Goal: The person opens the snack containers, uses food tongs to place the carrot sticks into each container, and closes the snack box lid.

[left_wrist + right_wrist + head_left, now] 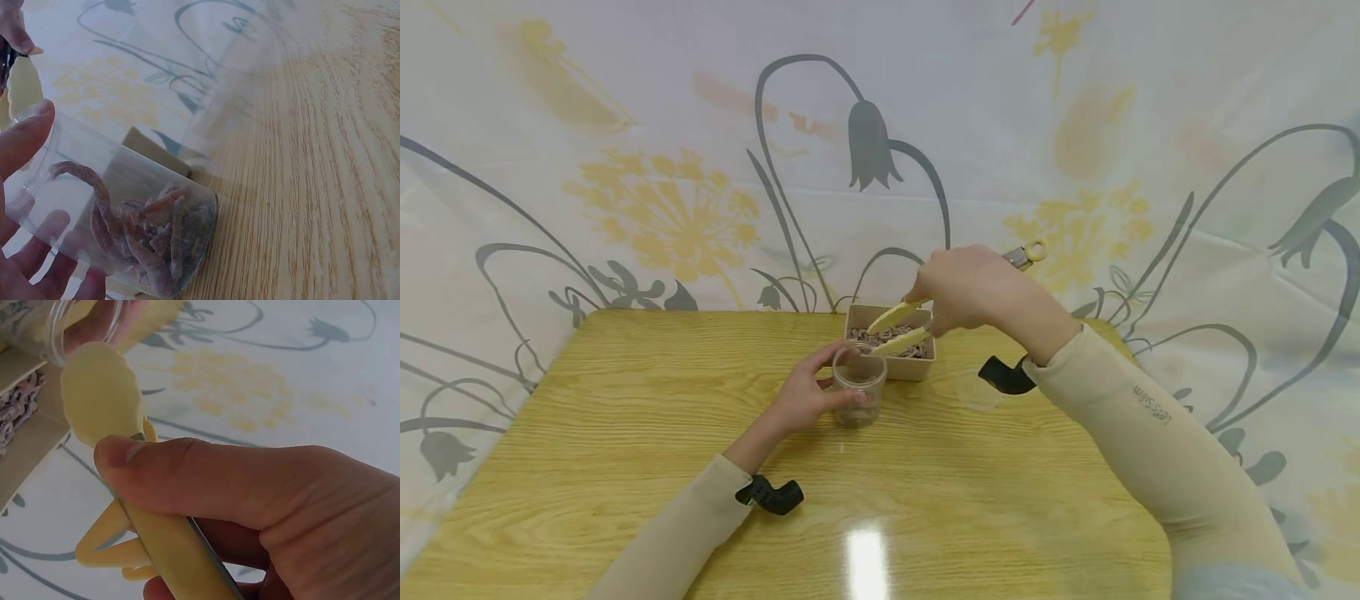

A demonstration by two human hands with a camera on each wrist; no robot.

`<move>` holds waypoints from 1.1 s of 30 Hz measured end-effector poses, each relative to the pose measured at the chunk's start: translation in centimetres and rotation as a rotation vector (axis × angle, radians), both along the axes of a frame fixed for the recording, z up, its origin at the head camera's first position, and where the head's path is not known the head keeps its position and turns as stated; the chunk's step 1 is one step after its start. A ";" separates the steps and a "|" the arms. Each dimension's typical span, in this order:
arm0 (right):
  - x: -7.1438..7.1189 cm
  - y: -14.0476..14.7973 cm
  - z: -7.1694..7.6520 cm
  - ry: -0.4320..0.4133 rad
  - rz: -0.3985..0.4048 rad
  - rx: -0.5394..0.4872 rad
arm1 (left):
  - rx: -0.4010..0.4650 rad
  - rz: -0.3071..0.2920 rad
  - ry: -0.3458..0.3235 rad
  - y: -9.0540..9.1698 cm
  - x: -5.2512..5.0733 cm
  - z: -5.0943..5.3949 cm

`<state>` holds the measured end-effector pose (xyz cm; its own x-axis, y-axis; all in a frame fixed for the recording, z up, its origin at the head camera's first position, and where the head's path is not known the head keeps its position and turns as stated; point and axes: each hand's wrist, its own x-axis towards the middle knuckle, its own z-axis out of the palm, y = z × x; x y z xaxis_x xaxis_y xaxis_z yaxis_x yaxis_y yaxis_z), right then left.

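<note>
My left hand [805, 392] grips a clear plastic jar [860, 377] around its side. In the left wrist view, brownish-purple dried strips [147, 234] lie in the bottom of the jar [140, 178]. Yellow-tipped tongs [898, 337] are held in my right hand [973, 287], their tips parted, one near the jar's mouth. The right wrist view shows my thumb [156, 469] along one arm of the tongs [103, 394]. Behind the jar stands a beige rectangular box [910, 369] with similar strips [913, 350] inside. Whether the tongs hold a strip is unclear.
A clear round lid [979, 390] lies on the wooden table [625, 433], right of the box and below my right wrist. Behind the table's back edge hangs a flower-patterned cloth [685, 125]. Black camera mounts [778, 496] stick out from both wrists.
</note>
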<state>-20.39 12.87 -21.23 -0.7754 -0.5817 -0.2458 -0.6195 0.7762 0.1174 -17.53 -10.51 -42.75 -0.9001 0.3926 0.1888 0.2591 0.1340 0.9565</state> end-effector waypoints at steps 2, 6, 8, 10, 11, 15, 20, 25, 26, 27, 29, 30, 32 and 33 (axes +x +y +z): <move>-0.5 0.8 -0.3 0.003 -0.007 -0.021 | 0.007 -0.004 -0.003 0.1 0.0 0.0; -1.5 2.2 -1.2 0.010 -0.032 -0.047 | 0.007 -0.010 0.003 0.3 0.3 0.4; -2.1 2.7 -1.9 0.004 -0.058 -0.048 | 0.001 -0.010 0.008 0.4 0.5 0.8; -2.7 3.2 -2.7 -0.005 -0.083 -0.046 | -0.005 -0.009 0.015 0.5 0.8 1.2; -2.9 3.4 -3.1 -0.010 -0.093 -0.044 | -0.007 -0.008 0.017 0.6 0.9 1.2; -4.0 4.2 -4.9 -0.042 -0.141 -0.041 | -0.001 -0.007 0.028 0.6 0.8 0.9; -4.8 4.5 -6.7 -0.072 -0.173 -0.031 | -0.001 -0.007 0.040 0.5 0.4 -0.2; -4.9 3.9 -7.5 -0.053 -0.162 0.008 | 0.004 -0.014 0.039 0.6 1.3 1.7; -4.9 3.7 -7.6 -0.048 -0.167 0.015 | 0.003 -0.015 0.038 0.7 1.6 2.2; -4.9 3.4 -7.6 -0.045 -0.171 0.024 | 0.001 -0.015 0.036 0.7 1.9 2.7; -4.9 3.0 -7.7 -0.052 -0.187 0.033 | 0.001 -0.015 0.033 0.7 2.1 3.2; -5.0 2.8 -7.7 -0.059 -0.195 0.042 | 0.001 -0.013 0.032 0.6 2.1 3.2; -5.2 2.4 -7.7 -0.072 -0.208 0.055 | 0.002 -0.008 0.032 0.5 2.0 3.1; -5.3 2.2 -7.7 -0.082 -0.214 0.058 | 0.003 -0.006 0.031 0.5 2.0 3.1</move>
<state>-25.66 15.07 -28.94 -0.8556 -0.3892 -0.3413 -0.4508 0.8842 0.1220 -15.51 -10.03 -39.64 -0.8915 0.3975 0.2174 0.2892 0.1299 0.9484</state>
